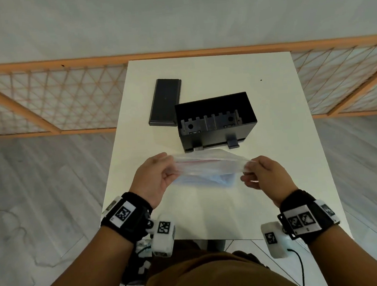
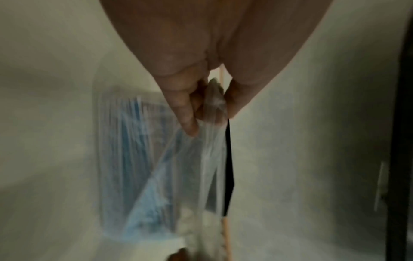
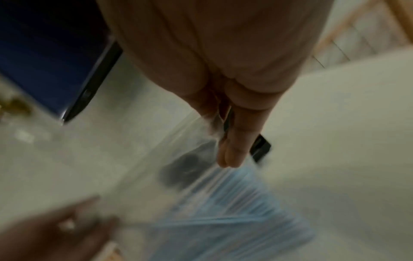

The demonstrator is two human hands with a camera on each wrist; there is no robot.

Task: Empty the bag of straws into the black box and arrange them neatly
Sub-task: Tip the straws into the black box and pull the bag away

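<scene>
Both hands pinched the bag (image 1: 209, 166) of straws (image 1: 219, 178), left hand (image 1: 154, 178) at its left end, right hand (image 1: 265, 173) at its right, near the open black box (image 1: 217, 127).

One bag (image 1: 209, 166), one box (image 1: 215, 118), one lid (image 1: 165, 101), two hands.

A clear bag (image 1: 209, 166) of blue straws (image 1: 221, 179), black box (image 1: 217, 127) and lid (image 1: 165, 101), white table (image 1: 273, 159).
</scene>
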